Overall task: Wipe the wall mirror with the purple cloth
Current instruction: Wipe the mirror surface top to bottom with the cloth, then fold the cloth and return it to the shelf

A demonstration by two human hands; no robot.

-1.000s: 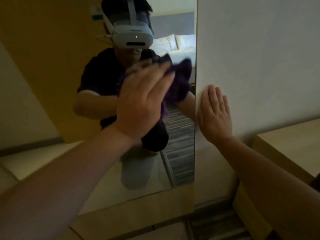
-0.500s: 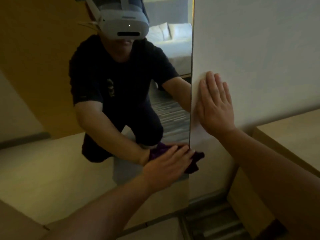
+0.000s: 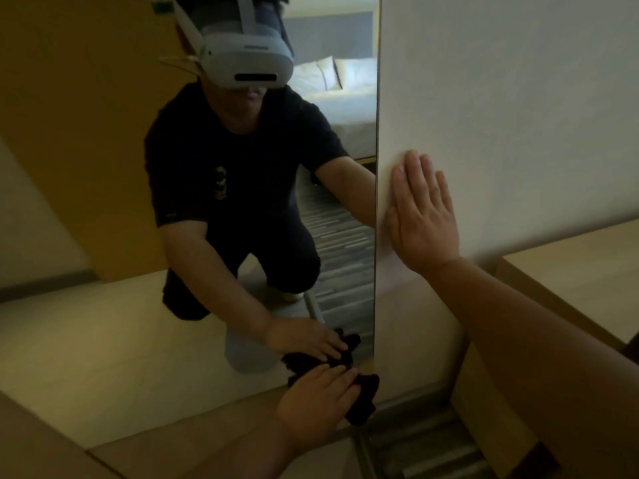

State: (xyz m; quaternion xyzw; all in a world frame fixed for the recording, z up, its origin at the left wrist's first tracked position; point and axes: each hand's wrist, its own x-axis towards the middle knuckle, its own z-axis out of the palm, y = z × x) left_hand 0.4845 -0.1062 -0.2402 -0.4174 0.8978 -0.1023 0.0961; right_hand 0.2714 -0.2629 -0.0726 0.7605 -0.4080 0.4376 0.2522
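Observation:
The wall mirror (image 3: 103, 202) fills the left half of the head view, and its right edge runs down beside a white wall. My left hand (image 3: 316, 399) presses the dark purple cloth (image 3: 363, 399) flat against the mirror's bottom right corner, fingers spread over it. Part of the cloth sticks out to the right of my fingers. My right hand (image 3: 422, 216) lies flat and open on the white wall (image 3: 501, 98) just right of the mirror's edge, holding nothing. The glass reflects a crouching person with a headset and both hands.
A light wooden desk (image 3: 581, 271) juts out at the right, close under my right forearm. A wooden base panel (image 3: 193, 433) runs below the mirror. Striped carpet (image 3: 415, 454) lies at the bottom. A bed with white pillows shows in the reflection.
My left hand swept the cloth down the mirror from chest height to the bottom right corner. My right hand stayed flat on the wall.

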